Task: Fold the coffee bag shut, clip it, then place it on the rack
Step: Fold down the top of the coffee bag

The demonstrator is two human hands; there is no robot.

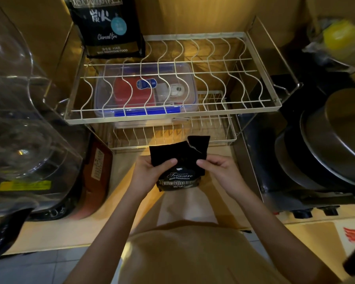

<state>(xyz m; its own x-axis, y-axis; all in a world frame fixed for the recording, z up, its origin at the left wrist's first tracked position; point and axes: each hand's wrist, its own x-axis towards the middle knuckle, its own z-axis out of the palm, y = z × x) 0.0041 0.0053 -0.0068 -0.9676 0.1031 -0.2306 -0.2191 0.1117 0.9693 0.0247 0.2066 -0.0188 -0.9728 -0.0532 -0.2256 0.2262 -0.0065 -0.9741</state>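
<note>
A black coffee bag [177, 175] with white "Treasure Blue Mountain" lettering is held upright just in front of the wire rack [172, 117]. Its top edge is torn, with a split between two flaps. My left hand [152, 173] grips the bag's left upper part, thumb across the front. My right hand [217, 171] pinches the right flap. The rack has two tiers of wavy wire dividers. No clip is visible.
A second black coffee bag [109, 27] stands at the rack's back left. A clear box with a blue latch [146, 95] lies under the top tier. A glass-domed appliance [23, 119] fills the left side. Dark pans [326, 144] stack on the right.
</note>
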